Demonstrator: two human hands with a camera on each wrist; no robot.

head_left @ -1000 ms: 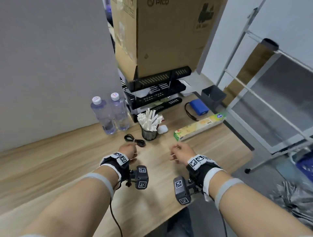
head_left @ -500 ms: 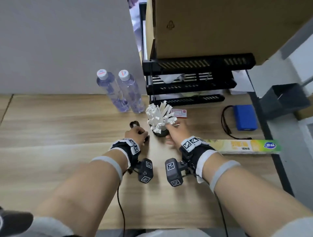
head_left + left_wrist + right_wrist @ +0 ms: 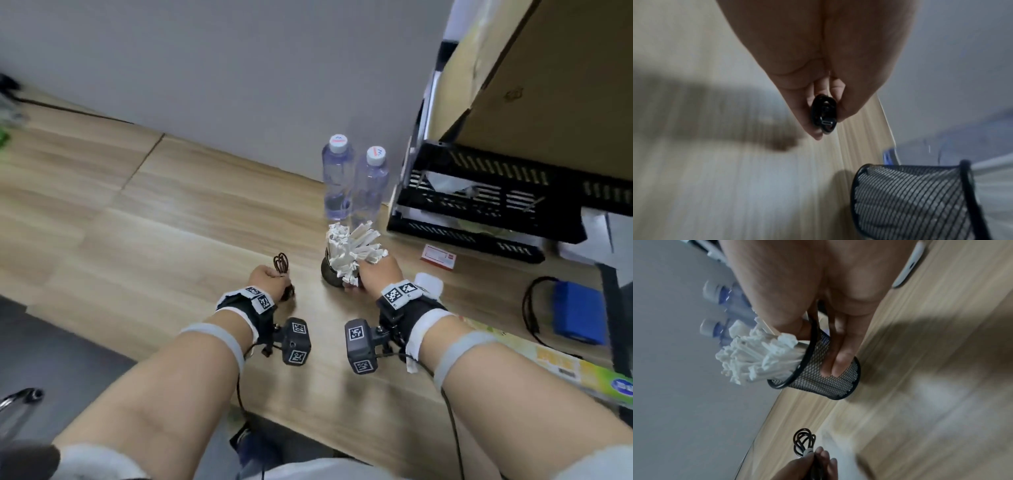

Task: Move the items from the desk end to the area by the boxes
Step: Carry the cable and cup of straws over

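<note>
**Both hands held items above the wooden surface**

The left hand (image 3: 269,279) had its fingers curled around a coiled black cable (image 3: 281,264), the loops standing up past the knuckles; in the left wrist view the fingertips (image 3: 816,133) pinched the bundle, a metal connector showing at its end. The right hand (image 3: 376,274) gripped a black mesh pen holder (image 3: 818,376), thumb at the rim and fingers (image 3: 840,360) wrapped down its wall. The holder was tilted toward the left hand and packed with white paper-wrapped sticks (image 3: 352,246) that fanned out of its mouth. Whether its base still touched the wooden surface (image 3: 164,219) could not be told. The two hands sat near each other, a little apart, toward the front edge.

Just behind the holder stood two clear water bottles (image 3: 352,181) with white caps, side by side and upright against the grey wall (image 3: 239,68). To their right a black stacked tray organiser (image 3: 479,198) carried a large cardboard box (image 3: 555,85) on top. A small red-and-white card (image 3: 438,256) lay flat in front of the organiser, and a white object (image 3: 430,282) lay just beyond the right wrist. Further right lay a blue device (image 3: 579,315) with a black cord, and a long yellow-green box (image 3: 565,368) ran along the front edge under the right forearm.
</note>
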